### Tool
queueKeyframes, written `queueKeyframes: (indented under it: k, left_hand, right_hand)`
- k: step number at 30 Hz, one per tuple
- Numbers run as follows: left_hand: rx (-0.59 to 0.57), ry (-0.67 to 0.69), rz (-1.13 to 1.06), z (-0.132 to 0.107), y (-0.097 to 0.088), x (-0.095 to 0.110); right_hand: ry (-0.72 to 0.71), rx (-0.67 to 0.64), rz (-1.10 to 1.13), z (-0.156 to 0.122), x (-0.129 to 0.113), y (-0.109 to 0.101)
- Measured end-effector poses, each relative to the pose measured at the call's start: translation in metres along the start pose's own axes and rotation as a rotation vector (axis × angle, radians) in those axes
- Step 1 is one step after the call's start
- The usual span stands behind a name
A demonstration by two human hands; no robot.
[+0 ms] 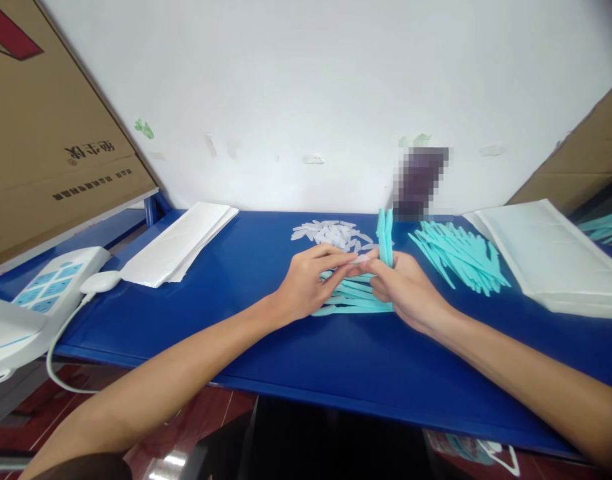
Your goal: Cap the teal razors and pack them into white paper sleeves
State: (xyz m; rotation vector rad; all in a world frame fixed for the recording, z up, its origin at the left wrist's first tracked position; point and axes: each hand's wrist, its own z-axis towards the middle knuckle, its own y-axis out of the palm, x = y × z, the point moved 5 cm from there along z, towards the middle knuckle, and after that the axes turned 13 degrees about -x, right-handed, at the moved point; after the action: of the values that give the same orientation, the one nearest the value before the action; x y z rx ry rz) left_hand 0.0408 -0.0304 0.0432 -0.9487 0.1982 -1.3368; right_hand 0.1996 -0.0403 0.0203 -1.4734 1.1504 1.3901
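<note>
My left hand is closed, its thumb and fingertips pinching a small whitish translucent plastic piece. At the other side of that piece are the fingertips of my right hand. The right hand also holds slim turquoise plastic sticks, which stand upright between its fingers. Below both hands lies a row of similar turquoise sticks, partly hidden by them. Just beyond the fingers is a loose heap of small translucent plastic pieces.
A pile of turquoise sticks lies right on the blue table, beside white padded packs. White flat sheets lie left, near a power strip with a plugged-in cable. Cardboard boxes flank the table; a white wall stands behind.
</note>
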Motion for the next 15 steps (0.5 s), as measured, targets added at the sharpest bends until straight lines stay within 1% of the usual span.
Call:
queueKeyframes:
  k: [3, 6, 9, 11, 13, 15]
  left_hand:
    - [-0.034, 0.028, 0.062, -0.0019, 0.0029, -0.0008]
    - [-0.094, 0.026, 0.068, -0.0024, 0.0049, -0.0022]
    - [-0.132, 0.018, 0.059, -0.0019, 0.0051, -0.0028]
    - [-0.128, 0.010, 0.048, -0.0013, 0.0039, -0.0036]
    - [-0.099, -0.003, 0.038, -0.0010, 0.0008, -0.0048]
    - [-0.064, -0.034, 0.024, -0.0009, -0.0041, -0.0069]
  right_hand:
    - [0.039, -0.036, 0.054, -0.0020, 0.0001, 0.0030]
    - [0.058, -0.061, 0.077, -0.0036, 0.0005, 0.0043]
    - [0.073, -0.059, 0.089, -0.0048, 0.0002, 0.0058]
    - [0.074, -0.065, 0.084, -0.0056, -0.0014, 0.0078]
    - [0.070, -0.083, 0.059, -0.0063, -0.0033, 0.0091]
    - [0.044, -0.085, -0.025, -0.0067, -0.0054, 0.0060]
